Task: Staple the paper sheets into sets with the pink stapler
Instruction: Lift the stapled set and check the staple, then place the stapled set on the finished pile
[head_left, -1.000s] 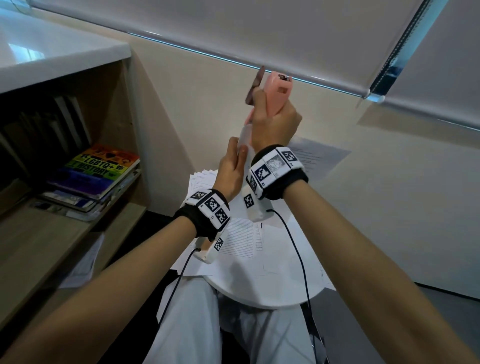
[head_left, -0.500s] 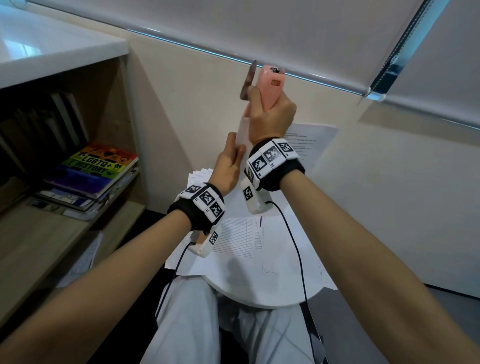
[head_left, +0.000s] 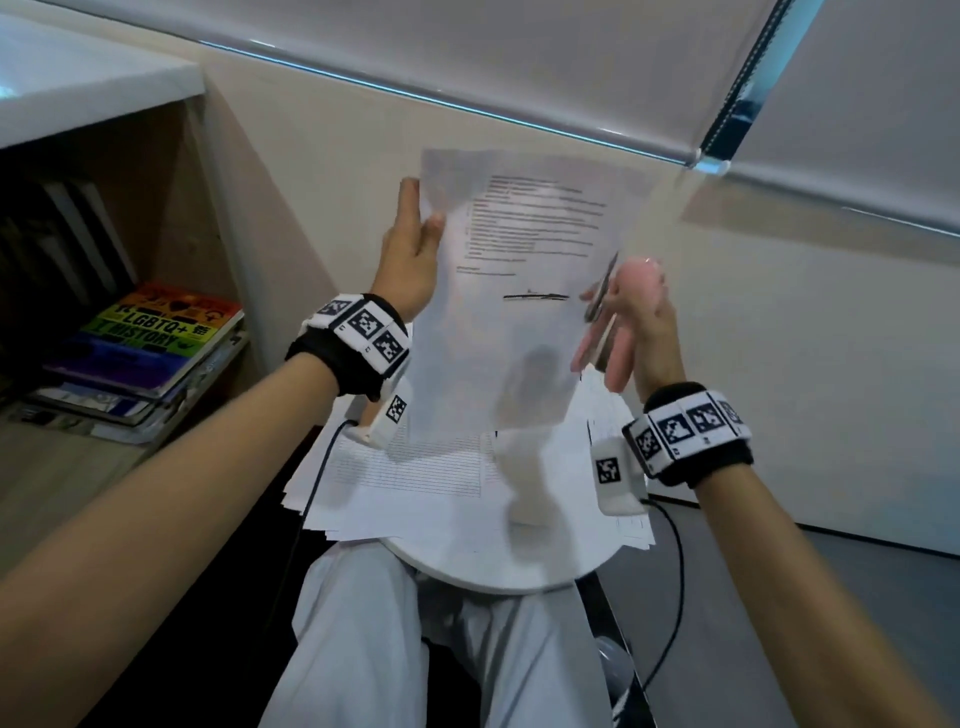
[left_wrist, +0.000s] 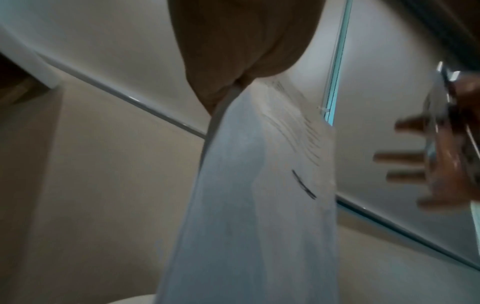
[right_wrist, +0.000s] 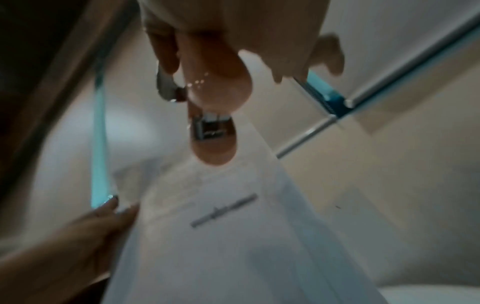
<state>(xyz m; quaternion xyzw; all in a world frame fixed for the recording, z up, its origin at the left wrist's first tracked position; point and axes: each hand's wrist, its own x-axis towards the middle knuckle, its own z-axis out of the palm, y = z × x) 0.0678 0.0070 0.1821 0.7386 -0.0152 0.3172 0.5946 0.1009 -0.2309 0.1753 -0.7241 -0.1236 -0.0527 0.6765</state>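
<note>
My left hand is raised and pinches a printed paper set by its upper left corner, so the sheets hang down facing me. The left wrist view shows the same paper set edge-on under my palm. My right hand holds the pink stapler upright just off the set's right edge, apart from the paper. The stapler shows its metal magazine end in the right wrist view, above the paper set. Everything is blurred by motion.
A small round white table over my lap carries a loose pile of paper sheets. A wooden shelf on the left holds stacked books. A wall and a roller blind are straight ahead.
My hands were together high up, with the stapler at the paper's corner. The right hand has since drawn the stapler down and right, off the paper. The left hand now holds the sheets alone.
</note>
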